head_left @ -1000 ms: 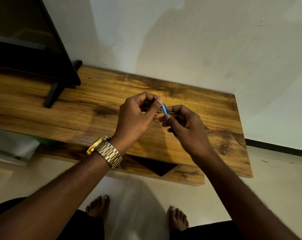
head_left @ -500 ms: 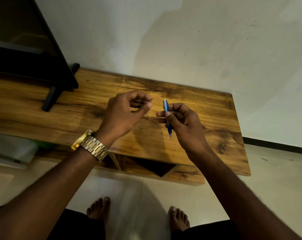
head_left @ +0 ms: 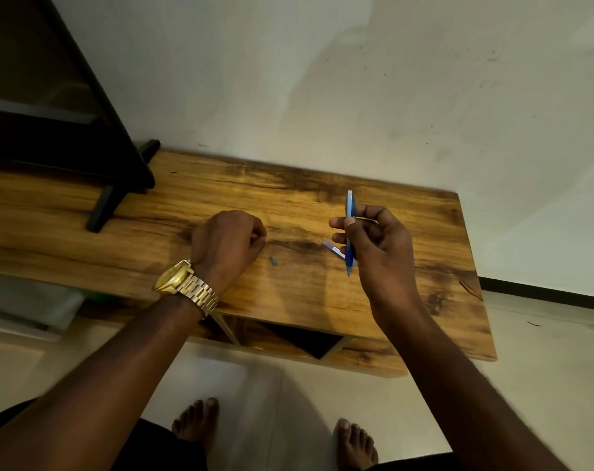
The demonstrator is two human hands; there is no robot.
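Closest in, two bare feet (head_left: 197,419) stand on the pale floor (head_left: 543,385) just short of the table's near edge. The wooden table (head_left: 288,300) runs left to right against the wall (head_left: 322,79), with an open compartment under its near edge.

The left hand (head_left: 227,243), with a gold watch (head_left: 183,283) on its wrist, rests knuckles-down on the top about midway between the near and far edges. Its fingers are curled in tight; whether they enclose anything is hidden. Just beside it, toward the right, a small grey piece (head_left: 272,261) lies loose on the wood.

The right hand (head_left: 380,246) hovers above the right half of the table and pinches a blue pen (head_left: 349,251) at mid-barrel between thumb and forefingers, the other fingers loosely bent. The pen's long axis runs from the near edge to the far edge, close to upright. Its writing tip points down toward the near edge and its pale end toward the wall. Behind the lower barrel a short blue-and-white piece (head_left: 334,249) lies on the table, slanted.

At the far left corner stands a black stand (head_left: 101,212).
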